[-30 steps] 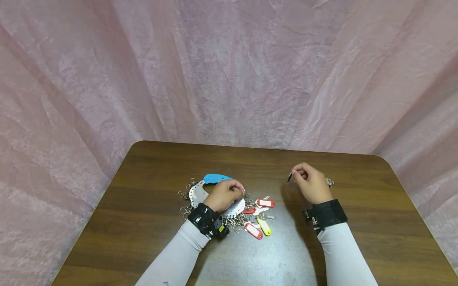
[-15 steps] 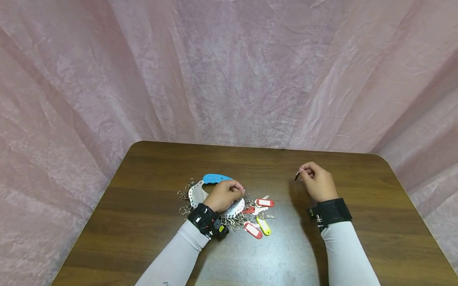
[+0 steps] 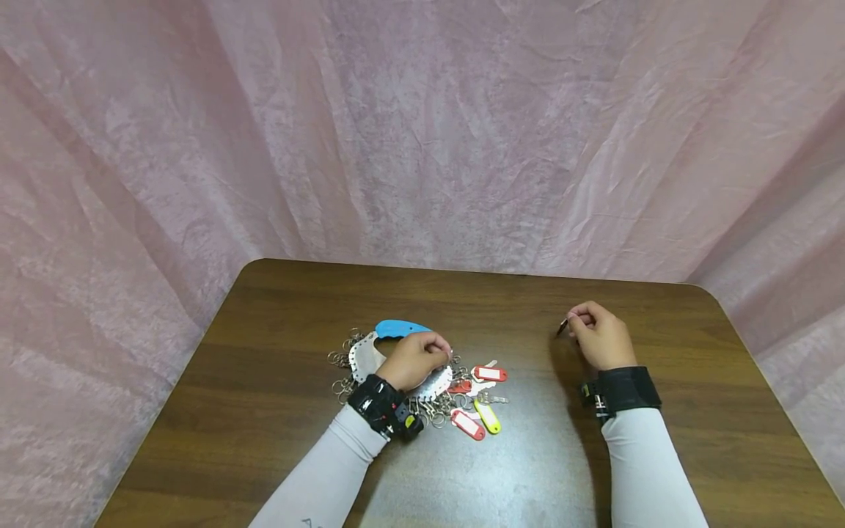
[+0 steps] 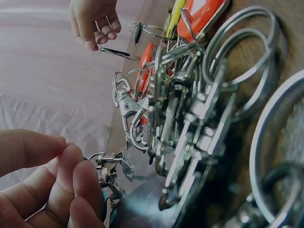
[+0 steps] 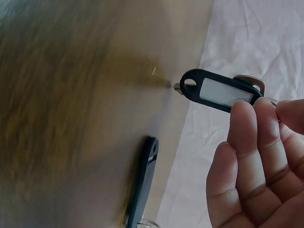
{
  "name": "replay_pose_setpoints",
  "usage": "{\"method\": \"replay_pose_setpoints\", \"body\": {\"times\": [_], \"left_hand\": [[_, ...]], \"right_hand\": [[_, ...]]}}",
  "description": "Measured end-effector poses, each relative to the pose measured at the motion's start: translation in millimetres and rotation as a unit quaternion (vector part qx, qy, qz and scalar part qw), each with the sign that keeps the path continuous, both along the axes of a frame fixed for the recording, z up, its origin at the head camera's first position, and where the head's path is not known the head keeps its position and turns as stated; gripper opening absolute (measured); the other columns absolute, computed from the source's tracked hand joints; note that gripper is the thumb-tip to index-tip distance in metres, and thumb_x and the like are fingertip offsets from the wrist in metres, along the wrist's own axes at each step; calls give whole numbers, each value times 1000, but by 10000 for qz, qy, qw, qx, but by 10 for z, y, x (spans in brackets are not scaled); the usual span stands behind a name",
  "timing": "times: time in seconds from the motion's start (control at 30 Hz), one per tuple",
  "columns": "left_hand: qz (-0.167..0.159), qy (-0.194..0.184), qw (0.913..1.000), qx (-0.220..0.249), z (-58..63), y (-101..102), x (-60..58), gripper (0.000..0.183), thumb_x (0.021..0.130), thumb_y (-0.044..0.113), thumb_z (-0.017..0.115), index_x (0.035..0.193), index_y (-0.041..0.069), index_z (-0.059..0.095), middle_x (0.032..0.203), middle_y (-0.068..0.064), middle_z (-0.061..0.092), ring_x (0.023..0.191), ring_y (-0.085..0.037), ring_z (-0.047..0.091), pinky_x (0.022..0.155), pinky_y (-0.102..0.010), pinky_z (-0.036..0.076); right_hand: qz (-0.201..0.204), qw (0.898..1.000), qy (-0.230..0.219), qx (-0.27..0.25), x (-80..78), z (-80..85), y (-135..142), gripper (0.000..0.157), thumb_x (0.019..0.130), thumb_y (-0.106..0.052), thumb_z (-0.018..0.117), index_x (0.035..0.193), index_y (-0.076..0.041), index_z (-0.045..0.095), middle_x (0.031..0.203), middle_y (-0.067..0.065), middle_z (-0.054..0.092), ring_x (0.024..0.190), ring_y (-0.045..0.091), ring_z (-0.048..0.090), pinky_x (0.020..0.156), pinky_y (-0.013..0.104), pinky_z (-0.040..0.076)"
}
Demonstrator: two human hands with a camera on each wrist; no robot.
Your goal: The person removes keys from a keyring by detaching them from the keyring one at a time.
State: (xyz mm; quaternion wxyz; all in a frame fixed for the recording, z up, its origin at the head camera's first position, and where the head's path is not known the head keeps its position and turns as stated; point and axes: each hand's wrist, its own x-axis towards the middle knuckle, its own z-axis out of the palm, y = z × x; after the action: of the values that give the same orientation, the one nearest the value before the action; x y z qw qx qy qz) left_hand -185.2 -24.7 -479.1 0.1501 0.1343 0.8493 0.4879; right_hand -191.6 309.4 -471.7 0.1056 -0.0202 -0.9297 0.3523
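Note:
My left hand [image 3: 414,359] rests over a metal key holder [image 3: 364,359] with a blue handle [image 3: 399,328]. In the left wrist view its thumb and fingers pinch the end of a small metal clasp [image 4: 109,159]. Off to the right, my right hand [image 3: 602,341] is above the table, pinching a key ring that is mostly hidden by the fingertips. From it hang a black key tag [image 5: 221,90] with a white label and a key [image 5: 177,88], largely behind the tag. Several rings and clasps [image 4: 128,107] line the holder's edge.
Red key tags [image 3: 491,375] and a yellow key tag [image 3: 487,416] lie with keys at the holder's right side. Another black key tag [image 5: 144,180] is on the wooden table [image 3: 297,455]. A pink curtain [image 3: 422,132] hangs behind the table's far edge.
My right hand has moved to the right with the black key tag, farther from the key holder. My left hand has stayed in place.

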Motion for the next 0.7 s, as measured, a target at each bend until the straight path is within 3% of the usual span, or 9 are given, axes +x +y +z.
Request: {"method": "replay_pose_setpoints", "body": {"times": [0.7], "left_hand": [[42, -46, 10000, 7, -15, -1, -16, 4, 88, 15, 63, 91, 14, 66, 78, 3, 59, 72, -12, 54, 68, -30, 45]], "right_hand": [[-202, 9992, -186, 290, -4, -73, 125, 11, 93, -15, 57, 94, -6, 62, 76, 6, 65, 64, 16, 59, 59, 33, 41]]}}
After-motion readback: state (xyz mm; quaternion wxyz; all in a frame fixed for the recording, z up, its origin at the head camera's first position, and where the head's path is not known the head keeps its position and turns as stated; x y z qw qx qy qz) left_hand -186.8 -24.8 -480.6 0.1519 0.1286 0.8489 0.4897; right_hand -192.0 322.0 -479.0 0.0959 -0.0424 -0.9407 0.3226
